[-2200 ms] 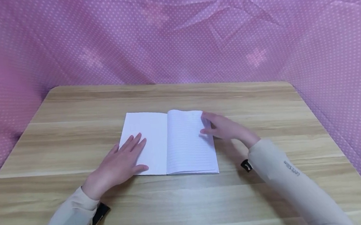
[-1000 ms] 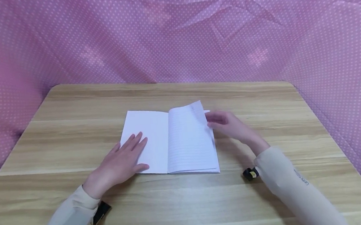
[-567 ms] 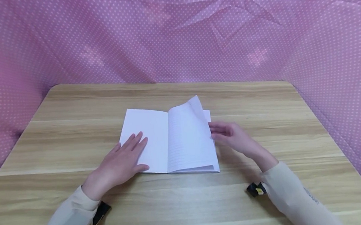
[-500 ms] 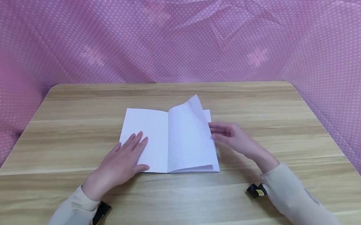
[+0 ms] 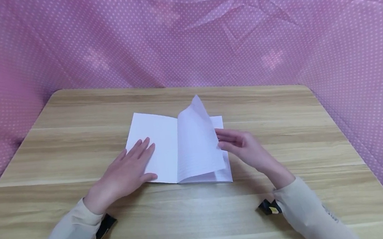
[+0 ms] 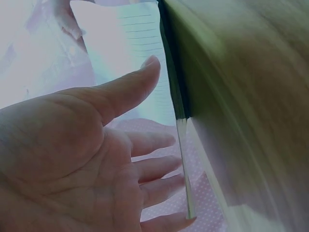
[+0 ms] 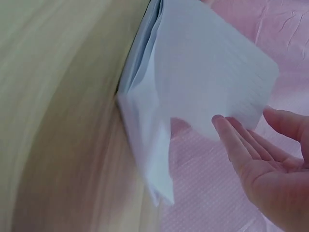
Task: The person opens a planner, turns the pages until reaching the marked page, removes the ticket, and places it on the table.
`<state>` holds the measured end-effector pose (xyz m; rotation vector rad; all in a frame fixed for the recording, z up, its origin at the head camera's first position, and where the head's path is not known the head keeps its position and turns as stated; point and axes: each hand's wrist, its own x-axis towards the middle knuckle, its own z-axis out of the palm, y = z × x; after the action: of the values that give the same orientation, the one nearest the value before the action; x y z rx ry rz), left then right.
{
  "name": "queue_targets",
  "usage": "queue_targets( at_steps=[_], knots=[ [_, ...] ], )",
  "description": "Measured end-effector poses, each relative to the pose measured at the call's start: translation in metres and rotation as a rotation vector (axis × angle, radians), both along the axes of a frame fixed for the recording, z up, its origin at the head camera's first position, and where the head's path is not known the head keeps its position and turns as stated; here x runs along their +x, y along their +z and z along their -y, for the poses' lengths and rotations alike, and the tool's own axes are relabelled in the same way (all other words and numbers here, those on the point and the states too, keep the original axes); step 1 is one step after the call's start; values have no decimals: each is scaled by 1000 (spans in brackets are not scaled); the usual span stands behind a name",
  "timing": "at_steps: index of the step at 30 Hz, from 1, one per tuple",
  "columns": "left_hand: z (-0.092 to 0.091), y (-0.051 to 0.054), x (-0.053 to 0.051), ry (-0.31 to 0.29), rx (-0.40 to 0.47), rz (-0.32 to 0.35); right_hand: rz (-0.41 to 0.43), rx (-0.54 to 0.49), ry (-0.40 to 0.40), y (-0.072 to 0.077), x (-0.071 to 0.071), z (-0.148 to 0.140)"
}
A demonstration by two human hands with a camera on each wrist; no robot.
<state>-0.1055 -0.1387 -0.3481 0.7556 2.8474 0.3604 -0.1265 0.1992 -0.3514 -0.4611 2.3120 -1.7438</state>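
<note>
A notebook point(image 5: 163, 145) lies spread on the table, its left side blank and white. My left hand point(image 5: 122, 176) rests flat on that side, fingers spread; the left wrist view shows its thumb and fingers point(image 6: 157, 166) along the notebook's edge. On the right half a lined page point(image 5: 199, 145) stands lifted and curved, its far corner raised. My right hand point(image 5: 250, 150) holds this page by its outer edge, thumb on one side and fingers behind. In the right wrist view the raised page point(image 7: 217, 63) runs between thumb and fingers. More pages lie beneath it.
The notebook sits mid-way on a light wooden table point(image 5: 201, 218). Pink dotted cloth point(image 5: 184, 39) hangs behind and on both sides. Black devices sit under the left wrist point(image 5: 105, 226) and the right wrist point(image 5: 269, 207).
The right hand has moved from the page's far corner down its outer edge and slightly left. The page has risen and bent leftward, uncovering more beneath. The left hand has stayed nearly still.
</note>
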Motion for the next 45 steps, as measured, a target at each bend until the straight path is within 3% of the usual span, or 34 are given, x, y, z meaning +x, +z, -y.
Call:
queue_targets(
  at_steps=[5,8,13,17,22,24,28,31,35,38,45],
  knots=[
    [2,7,-1,-6,18,-6,-16,-75,32,6,4,14],
    [4,11,-1,-19,36,-8,-20,-135,95,9,4,24],
    [7,18,-1,-62,94,-3,-56,-137,173,13,4,40],
    [10,25,-5,-27,140,31,-117,-84,214,11,2,55],
    [13,36,-10,136,260,96,-245,72,285,7,1,73],
    [13,39,-11,173,336,90,-285,144,312,6,2,79],
    [13,40,-12,168,453,22,-312,306,373,2,3,92],
    [12,37,-14,151,411,-17,-338,446,442,-2,1,101],
    [9,23,-15,102,187,-34,-381,655,541,-6,1,111],
    [4,8,-15,54,72,-22,-413,789,582,-8,3,115],
    [-1,-10,-9,8,36,31,-420,920,603,-8,6,122]
  ],
)
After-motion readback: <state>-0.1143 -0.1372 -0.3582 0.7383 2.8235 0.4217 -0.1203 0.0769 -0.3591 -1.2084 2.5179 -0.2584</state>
